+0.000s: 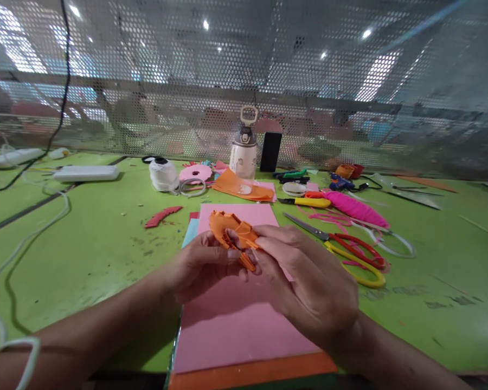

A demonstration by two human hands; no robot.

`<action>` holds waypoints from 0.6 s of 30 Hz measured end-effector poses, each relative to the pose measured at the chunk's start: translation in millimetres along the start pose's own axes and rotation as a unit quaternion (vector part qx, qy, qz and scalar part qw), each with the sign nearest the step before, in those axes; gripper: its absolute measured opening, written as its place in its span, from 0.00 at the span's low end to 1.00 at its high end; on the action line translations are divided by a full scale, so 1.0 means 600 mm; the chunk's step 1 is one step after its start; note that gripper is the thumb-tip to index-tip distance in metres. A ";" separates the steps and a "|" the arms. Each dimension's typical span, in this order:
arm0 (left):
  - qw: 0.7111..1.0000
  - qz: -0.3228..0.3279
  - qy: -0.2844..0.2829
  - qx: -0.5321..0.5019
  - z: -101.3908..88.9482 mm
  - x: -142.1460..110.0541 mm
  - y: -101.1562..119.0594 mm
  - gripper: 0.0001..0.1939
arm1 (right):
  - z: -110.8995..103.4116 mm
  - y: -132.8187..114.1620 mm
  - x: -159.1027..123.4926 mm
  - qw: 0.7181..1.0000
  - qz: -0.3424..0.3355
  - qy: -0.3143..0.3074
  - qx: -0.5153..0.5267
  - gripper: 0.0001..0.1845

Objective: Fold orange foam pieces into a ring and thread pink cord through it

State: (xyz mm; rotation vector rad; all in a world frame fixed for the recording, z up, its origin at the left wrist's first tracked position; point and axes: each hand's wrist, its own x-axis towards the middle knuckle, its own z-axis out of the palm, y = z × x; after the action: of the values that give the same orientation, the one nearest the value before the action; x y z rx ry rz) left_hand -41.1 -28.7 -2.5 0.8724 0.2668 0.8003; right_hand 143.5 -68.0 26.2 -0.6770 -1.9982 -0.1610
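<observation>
We hold a curved orange piece (224, 222) above the pink sheet (236, 330), our left hand (201, 265) pinching its left side, our right hand (309, 276) gripping its right, near scissors (325, 235).

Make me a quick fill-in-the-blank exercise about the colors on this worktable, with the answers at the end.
1. The left hand and right hand both hold a folded paper piece that is ____ in color.
2. The scissors have one red handle loop and one ____ loop.
3. The large sheet directly beneath the hands is ____.
4. The tabletop is ____.

Missing words: orange; yellow; pink; green.
</observation>
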 end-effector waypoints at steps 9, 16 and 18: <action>1.000 -0.001 0.000 0.021 0.000 0.002 -0.001 0.12 | 0.000 0.000 0.000 1.000 0.009 0.008 -0.020 0.15; 1.000 0.000 0.009 0.003 0.002 0.000 0.002 0.11 | 0.002 -0.001 0.005 0.998 0.011 0.030 -0.049 0.12; 1.000 -0.011 0.010 -0.003 0.002 0.000 0.003 0.11 | -0.001 -0.003 0.006 0.998 0.007 0.028 -0.055 0.12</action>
State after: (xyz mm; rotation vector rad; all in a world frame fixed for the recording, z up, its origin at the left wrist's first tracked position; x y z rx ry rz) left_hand -41.4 -28.4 -0.5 0.8545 0.2903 0.7891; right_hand 141.8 -68.1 29.7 -0.7490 -1.9416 -0.2794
